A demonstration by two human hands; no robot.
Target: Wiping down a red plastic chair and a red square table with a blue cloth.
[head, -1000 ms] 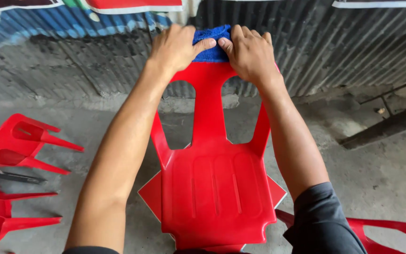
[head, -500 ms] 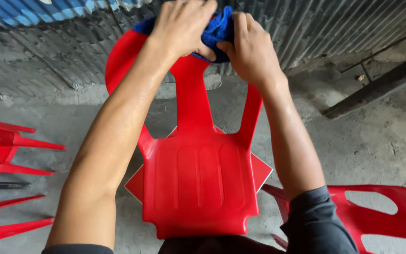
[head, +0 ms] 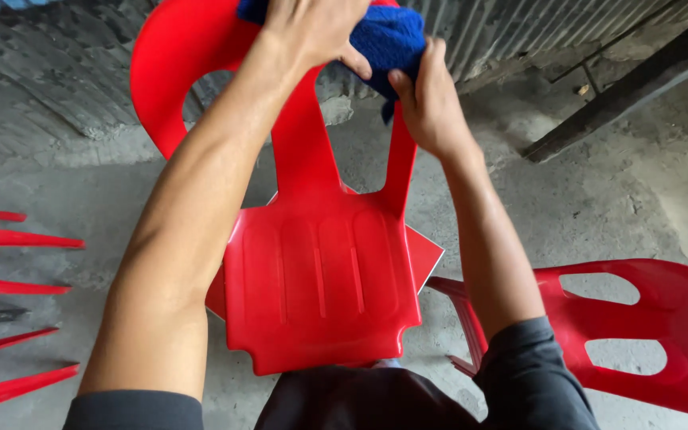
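Blue cloth sits bunched on the top rail of the red chair, straight ahead of and above the seat, between both hands. Left hand presses down over it, fingers curled; right hand pinches its lower edge against the right back post, seemingly. Both are equally near.
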